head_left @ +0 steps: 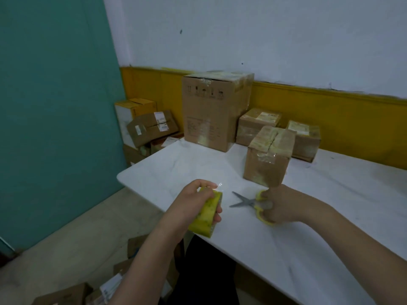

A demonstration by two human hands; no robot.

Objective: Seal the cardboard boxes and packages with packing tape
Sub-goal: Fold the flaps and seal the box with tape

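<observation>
White tabletop (330,216) (taped boxes behind): left hand (196,205) grips a yellow tape roll (207,219); right hand (279,208) holds open yellow-handled scissors (244,202).

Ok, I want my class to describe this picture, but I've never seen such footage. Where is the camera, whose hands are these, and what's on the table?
No machine here: a person wears one camera on the head, looking forward and down at their own hands. The left hand grips a yellow tape roll. The right hand holds yellow-handled scissors, blades apart. On the white table stand a tall box, a small box nearer the hands and two low boxes behind it, all showing tape. Other boxes are piled beyond the table's left end.
</observation>
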